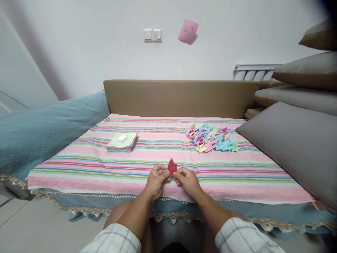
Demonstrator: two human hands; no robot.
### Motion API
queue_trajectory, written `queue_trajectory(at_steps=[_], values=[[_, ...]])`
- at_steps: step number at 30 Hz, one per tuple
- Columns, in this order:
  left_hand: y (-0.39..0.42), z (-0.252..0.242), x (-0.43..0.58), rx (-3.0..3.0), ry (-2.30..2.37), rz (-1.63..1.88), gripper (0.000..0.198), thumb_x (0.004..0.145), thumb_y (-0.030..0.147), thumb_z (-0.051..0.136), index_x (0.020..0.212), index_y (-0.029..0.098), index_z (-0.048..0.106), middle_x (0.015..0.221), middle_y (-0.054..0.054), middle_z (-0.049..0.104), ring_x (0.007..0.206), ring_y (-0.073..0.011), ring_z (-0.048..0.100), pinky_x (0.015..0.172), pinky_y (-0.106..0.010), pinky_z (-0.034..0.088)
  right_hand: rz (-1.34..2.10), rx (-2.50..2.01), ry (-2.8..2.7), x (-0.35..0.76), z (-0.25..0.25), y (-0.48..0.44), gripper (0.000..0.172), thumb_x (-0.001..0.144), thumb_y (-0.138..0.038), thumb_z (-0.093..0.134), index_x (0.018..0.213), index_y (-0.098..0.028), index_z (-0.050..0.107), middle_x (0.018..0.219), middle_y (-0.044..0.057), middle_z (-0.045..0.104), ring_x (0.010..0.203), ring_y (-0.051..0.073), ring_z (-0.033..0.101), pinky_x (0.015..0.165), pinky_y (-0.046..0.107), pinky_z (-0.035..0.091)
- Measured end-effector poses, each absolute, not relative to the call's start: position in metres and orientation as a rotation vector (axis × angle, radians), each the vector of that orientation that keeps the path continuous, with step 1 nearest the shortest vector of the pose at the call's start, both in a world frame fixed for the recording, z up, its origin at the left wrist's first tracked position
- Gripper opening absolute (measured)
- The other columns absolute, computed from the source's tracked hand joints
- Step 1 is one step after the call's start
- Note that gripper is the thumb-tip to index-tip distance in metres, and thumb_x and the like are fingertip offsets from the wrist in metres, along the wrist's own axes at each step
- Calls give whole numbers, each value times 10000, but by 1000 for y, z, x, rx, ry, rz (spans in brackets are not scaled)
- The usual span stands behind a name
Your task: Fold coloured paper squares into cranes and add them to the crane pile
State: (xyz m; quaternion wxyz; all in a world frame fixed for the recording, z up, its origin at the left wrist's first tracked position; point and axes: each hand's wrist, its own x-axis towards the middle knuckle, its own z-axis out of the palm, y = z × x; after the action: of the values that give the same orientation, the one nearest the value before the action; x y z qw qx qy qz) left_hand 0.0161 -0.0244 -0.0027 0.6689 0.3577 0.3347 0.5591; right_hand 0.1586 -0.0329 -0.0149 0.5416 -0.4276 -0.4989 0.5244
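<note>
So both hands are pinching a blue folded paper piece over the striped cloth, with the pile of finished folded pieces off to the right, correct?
Not quite: the folded paper piece is red, not blue. The head view shows the left hand and right hand pinching it together over the striped cloth, with the pile of finished folded pieces off to the right.

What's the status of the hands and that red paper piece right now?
Both hands, left and right, pinching red folded paper. Held over striped cloth. Nothing in the way.
</note>
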Motion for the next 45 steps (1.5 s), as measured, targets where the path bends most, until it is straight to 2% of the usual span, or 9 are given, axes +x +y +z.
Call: queue_trajectory(at_steps=[7, 12, 15, 18, 21, 23, 27, 32, 45], values=[[-19, -6, 9, 1152, 810, 1235, 311, 594, 321, 769, 695, 149, 531, 563, 53, 555, 478, -48, 491, 485, -167, 408, 1286, -833, -1087, 166, -19, -28, 395, 758, -559, 558, 856, -186, 645, 741, 15, 604, 641, 123, 523, 547, 231, 420], [-18, -9, 7, 1295, 822, 1239, 243, 621, 320, 740, 707, 159, 578, 673, 26, 588, 510, -63, 488, 495, -194, 402, 1311, -847, -1155, 170, -17, -27, 267, 677, -408, 692, 793, -174, 636, 648, -16, 586, 536, 85, 467, 524, 218, 375], [-18, -10, 8, 1318, 852, 1311, 223, 608, 311, 747, 708, 162, 616, 797, -21, 633, 664, -111, 568, 626, -240, 464, 1311, -878, -1212, 169, -11, -31, 262, 629, -366, 725, 784, -182, 620, 643, -28, 589, 543, 87, 482, 537, 221, 378], [-20, -9, 10, 1308, 869, 1313, 298, 550, 296, 785, 773, 163, 639, 985, -69, 632, 814, -158, 596, 745, -289, 484, 1329, -883, -1216, 165, -7, -35, 262, 638, -396, 712, 756, -188, 606, 603, -37, 576, 534, 96, 495, 542, 236, 391], [-24, -8, 13, 1248, 837, 1283, 522, 439, 231, 841, 905, 179, 611, 1092, -79, 597, 867, -179, 600, 747, -297, 499, 1317, -869, -1242, 162, -8, -35, 264, 674, -434, 682, 755, -189, 627, 614, -20, 596, 570, 117, 523, 576, 257, 416], [-25, -8, 14, 1194, 807, 1289, 579, 443, 211, 845, 958, 187, 581, 1034, -64, 618, 903, -187, 602, 763, -292, 498, 1323, -857, -1242, 161, -12, -34, 264, 694, -441, 671, 755, -187, 635, 636, -9, 614, 586, 119, 532, 593, 260, 423], [-24, -11, 16, 1038, 736, 1371, 439, 531, 256, 822, 875, 176, 562, 952, -35, 642, 876, -146, 613, 784, -251, 483, 1397, -825, -1059, 161, -20, -29, 282, 698, -452, 679, 771, -192, 598, 600, -25, 600, 544, 101, 524, 564, 238, 414], [-24, -11, 19, 841, 735, 1303, 448, 535, 338, 821, 826, 155, 533, 748, 1, 636, 655, -108, 614, 617, -223, 503, 1435, -783, -877, 159, -19, -29, 337, 650, -471, 719, 757, -189, 570, 581, -38, 571, 511, 85, 499, 525, 218, 404], [-27, -7, 18, 720, 667, 1207, 416, 555, 289, 822, 810, 155, 524, 706, 11, 651, 637, -102, 635, 636, -228, 540, 1474, -738, -790, 157, -16, -29, 359, 646, -470, 727, 774, -193, 539, 580, -39, 572, 508, 86, 512, 512, 211, 414]])
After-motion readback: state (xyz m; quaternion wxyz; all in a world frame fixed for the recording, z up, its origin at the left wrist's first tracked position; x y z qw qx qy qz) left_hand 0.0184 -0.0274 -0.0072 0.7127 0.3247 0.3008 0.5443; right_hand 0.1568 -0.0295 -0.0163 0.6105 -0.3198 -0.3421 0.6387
